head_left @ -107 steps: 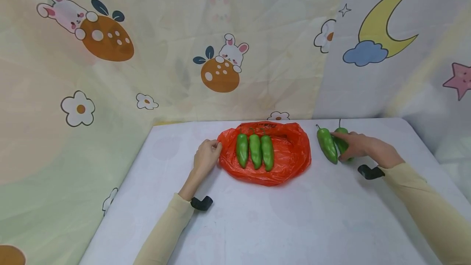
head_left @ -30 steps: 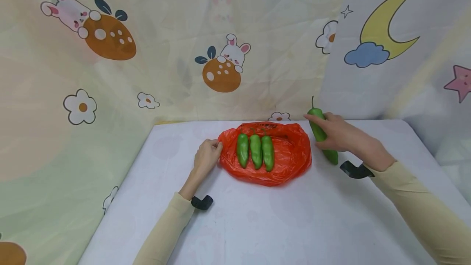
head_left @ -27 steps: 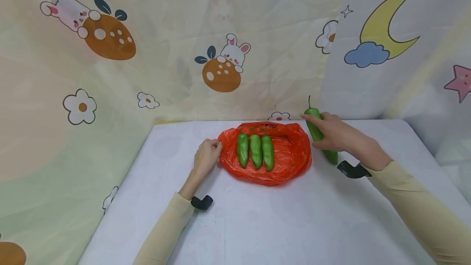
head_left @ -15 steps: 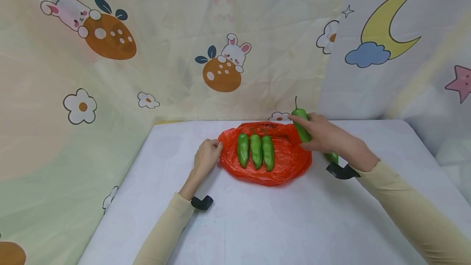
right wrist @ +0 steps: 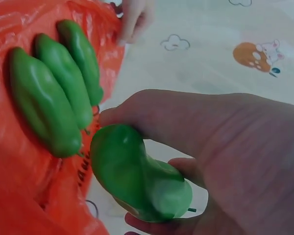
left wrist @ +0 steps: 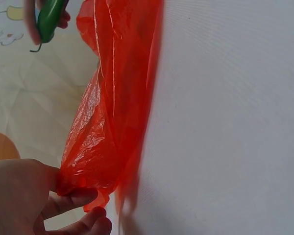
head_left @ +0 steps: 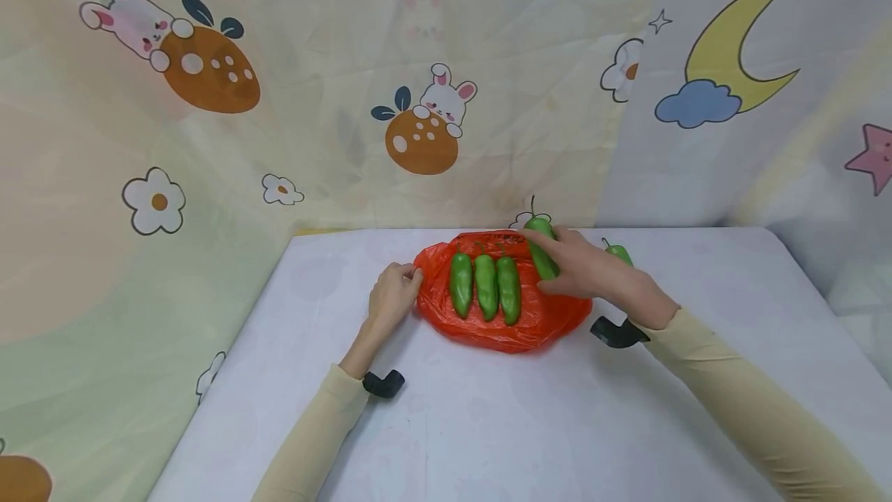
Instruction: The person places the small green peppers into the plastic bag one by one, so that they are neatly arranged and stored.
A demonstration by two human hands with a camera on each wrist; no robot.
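Observation:
My right hand (head_left: 585, 266) grips a green pepper (head_left: 541, 248) by its sides, stem up, over the right part of a red plastic bag (head_left: 481, 338). Seen from the right wrist, fingers and thumb wrap the held pepper (right wrist: 137, 171). Three green peppers (head_left: 486, 287) lie side by side on the bag, left of the held one. At the bag's left edge, my left hand (head_left: 392, 297) pinches the plastic; the left wrist view shows the bag (left wrist: 95, 147) between thumb and fingers.
Another green pepper (head_left: 619, 254) lies on the white table (head_left: 488, 424) to the right, mostly hidden behind the right hand. A patterned cloth (head_left: 313, 84) hangs behind the table's back edge.
My right hand has taken one of two peppers from the table's right side and carried it left over the bag. The left hand stays at the bag's edge.

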